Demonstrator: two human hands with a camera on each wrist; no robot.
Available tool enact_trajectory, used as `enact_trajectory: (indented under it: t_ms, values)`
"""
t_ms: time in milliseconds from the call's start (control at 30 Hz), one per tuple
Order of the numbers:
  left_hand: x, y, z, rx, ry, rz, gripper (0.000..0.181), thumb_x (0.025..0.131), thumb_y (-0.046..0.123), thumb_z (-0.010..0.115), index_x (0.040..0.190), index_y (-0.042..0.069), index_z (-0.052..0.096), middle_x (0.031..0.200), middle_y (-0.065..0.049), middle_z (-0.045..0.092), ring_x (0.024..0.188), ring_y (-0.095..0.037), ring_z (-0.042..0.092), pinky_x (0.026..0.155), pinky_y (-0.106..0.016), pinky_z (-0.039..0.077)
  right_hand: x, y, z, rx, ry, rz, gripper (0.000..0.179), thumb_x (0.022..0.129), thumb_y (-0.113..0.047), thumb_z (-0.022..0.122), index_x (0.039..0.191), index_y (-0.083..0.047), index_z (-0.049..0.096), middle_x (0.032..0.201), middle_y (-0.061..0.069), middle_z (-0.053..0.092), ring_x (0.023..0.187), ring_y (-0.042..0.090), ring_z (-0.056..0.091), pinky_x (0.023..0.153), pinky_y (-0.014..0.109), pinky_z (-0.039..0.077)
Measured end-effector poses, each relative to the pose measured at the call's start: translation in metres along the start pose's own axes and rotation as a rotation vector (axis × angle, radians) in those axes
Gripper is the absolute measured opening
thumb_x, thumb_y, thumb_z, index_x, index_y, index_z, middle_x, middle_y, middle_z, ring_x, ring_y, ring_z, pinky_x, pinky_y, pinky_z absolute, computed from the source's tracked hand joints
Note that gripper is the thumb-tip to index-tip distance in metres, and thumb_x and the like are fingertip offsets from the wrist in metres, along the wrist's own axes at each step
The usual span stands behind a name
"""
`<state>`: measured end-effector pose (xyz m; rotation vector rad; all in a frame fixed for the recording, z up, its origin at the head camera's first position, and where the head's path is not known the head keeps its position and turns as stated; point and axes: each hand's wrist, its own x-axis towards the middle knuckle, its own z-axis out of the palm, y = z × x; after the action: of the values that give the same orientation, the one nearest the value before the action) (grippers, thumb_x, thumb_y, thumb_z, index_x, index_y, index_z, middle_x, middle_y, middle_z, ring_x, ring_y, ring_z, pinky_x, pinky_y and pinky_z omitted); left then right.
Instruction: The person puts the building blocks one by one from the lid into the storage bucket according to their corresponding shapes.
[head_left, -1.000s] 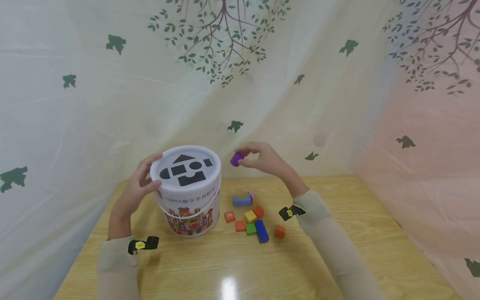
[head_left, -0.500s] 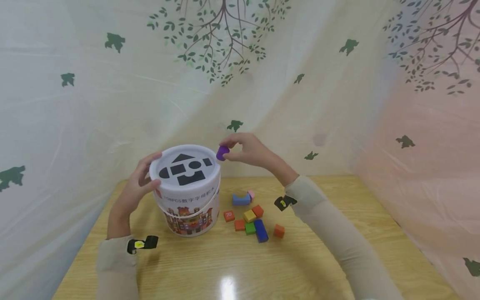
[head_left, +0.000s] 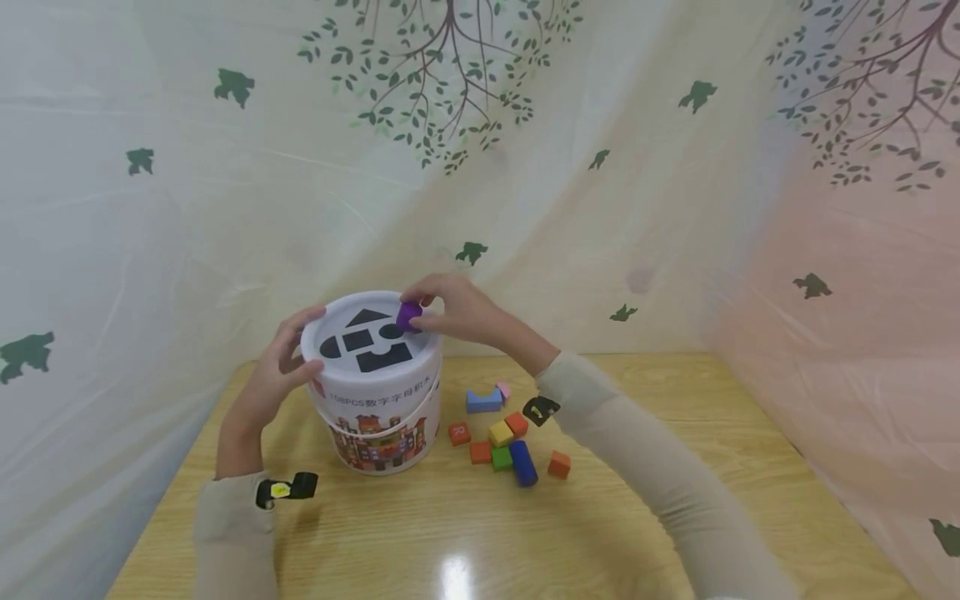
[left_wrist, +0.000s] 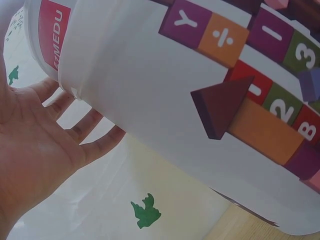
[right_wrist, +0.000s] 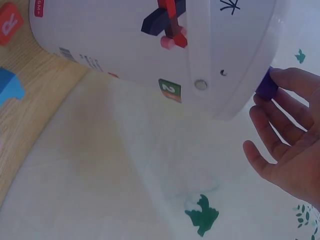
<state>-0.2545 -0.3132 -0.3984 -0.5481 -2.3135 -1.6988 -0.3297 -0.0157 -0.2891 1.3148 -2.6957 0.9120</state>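
Note:
A white toy-block bucket stands on the table, its lid cut with several shaped holes. My left hand grips the lid's left rim, thumb at the front and fingers round the far side; the left wrist view shows the fingers against the bucket's wall. Between thumb and fingertips, my right hand pinches a purple cylinder block. That block is right over the lid, beside the round hole, and overlaps the hole's edge in the head view. The small square hole at the right is mostly hidden behind the right hand.
Right of the bucket lie several loose blocks: a blue arch block, a dark blue cylinder, a yellow block, a green block and orange-red ones. A patterned cloth hangs behind the wooden table.
My right hand has moved left with the purple cylinder block, from right of the bucket to over its lid. The left hand and the bucket have stayed in place.

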Motion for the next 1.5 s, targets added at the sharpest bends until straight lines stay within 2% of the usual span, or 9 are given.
enact_trajectory:
  t_ms: [167, 367, 967, 1200, 1500]
  values:
    - [0.0, -0.002, 0.0, -0.02, 0.0, 0.011, 0.071, 0.098, 0.002, 0.057, 0.161, 0.017, 0.028, 0.162, -0.006, 0.027, 0.137, -0.007, 0.037, 0.108, -0.028, 0.038, 0.006, -0.004, 0.008, -0.013, -0.024, -0.007, 0.04, 0.094, -0.015, 0.073, 0.132, -0.005, 0.066, 0.124, 0.009, 0.07, 0.115, 0.02, 0.063, 0.103, 0.036, 0.051]
    - [0.0, -0.003, -0.001, -0.049, -0.004, 0.025, 0.071, 0.097, 0.002, 0.057, 0.161, 0.017, 0.028, 0.161, -0.006, 0.027, 0.137, -0.007, 0.038, 0.104, -0.019, 0.039, 0.012, -0.011, 0.014, -0.027, -0.045, 0.004, 0.04, 0.094, -0.015, 0.073, 0.133, -0.005, 0.065, 0.124, 0.009, 0.07, 0.117, 0.02, 0.062, 0.104, 0.036, 0.051]
    - [-0.001, -0.002, 0.0, -0.037, 0.004, 0.028, 0.071, 0.097, 0.002, 0.057, 0.161, 0.016, 0.029, 0.161, -0.008, 0.027, 0.136, -0.006, 0.038, 0.102, -0.014, 0.039, 0.016, -0.012, 0.022, -0.069, -0.082, 0.022, 0.041, 0.094, -0.016, 0.073, 0.133, -0.007, 0.065, 0.125, 0.008, 0.07, 0.117, 0.018, 0.063, 0.103, 0.029, 0.051]
    - [0.0, -0.003, 0.0, -0.017, -0.001, 0.008, 0.072, 0.098, 0.004, 0.058, 0.161, 0.018, 0.028, 0.163, -0.007, 0.026, 0.137, -0.006, 0.037, 0.107, -0.022, 0.039, 0.014, -0.011, 0.026, -0.043, -0.077, 0.05, 0.042, 0.093, -0.016, 0.073, 0.133, -0.007, 0.065, 0.13, 0.009, 0.068, 0.12, 0.019, 0.063, 0.104, 0.029, 0.05]
    - [0.001, -0.003, 0.001, -0.037, -0.006, 0.025, 0.071, 0.098, 0.003, 0.057, 0.161, 0.017, 0.028, 0.161, -0.007, 0.027, 0.136, -0.007, 0.038, 0.102, -0.015, 0.039, 0.013, -0.008, 0.024, -0.05, -0.071, 0.049, 0.041, 0.094, -0.018, 0.073, 0.133, -0.007, 0.065, 0.129, 0.008, 0.068, 0.12, 0.019, 0.062, 0.104, 0.03, 0.05]
